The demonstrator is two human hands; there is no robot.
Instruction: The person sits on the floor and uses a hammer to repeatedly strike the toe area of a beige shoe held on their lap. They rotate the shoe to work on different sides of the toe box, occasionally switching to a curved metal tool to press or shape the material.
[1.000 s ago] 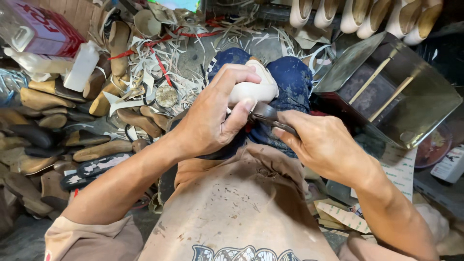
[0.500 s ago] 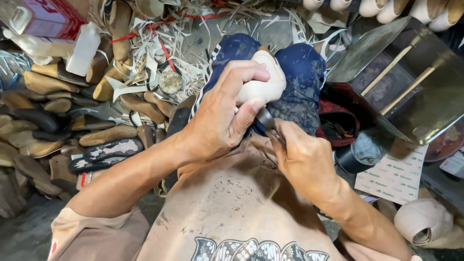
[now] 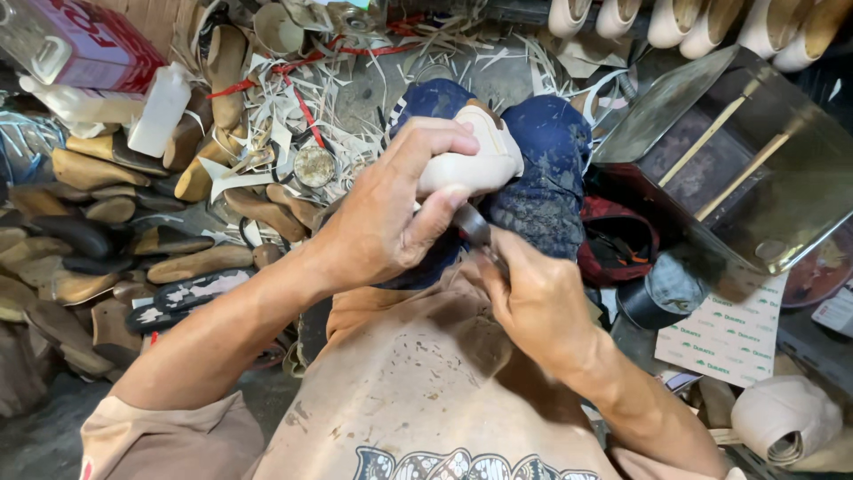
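- Since half a second ago the right hand [image 3: 533, 298] has drawn slightly toward the body, and the pale shoe form [image 3: 469, 160] sits a little lower in the view.
- Left hand [image 3: 382, 222] clamps the shoe form from above, fingers over its top and thumb under, pressing it against the denim-covered knees [image 3: 542, 169].
- Right hand is clenched around a dark-handled tool [image 3: 475, 227], whose tip meets the form's lower edge; the tip itself is hidden.
- To do this well, I judge the form should stay braced on the knees, thumb clear of the tool's path.
- Short, controlled strokes seem safest.
- Loose soles [image 3: 187, 262] and scraps lie on the floor to the left.
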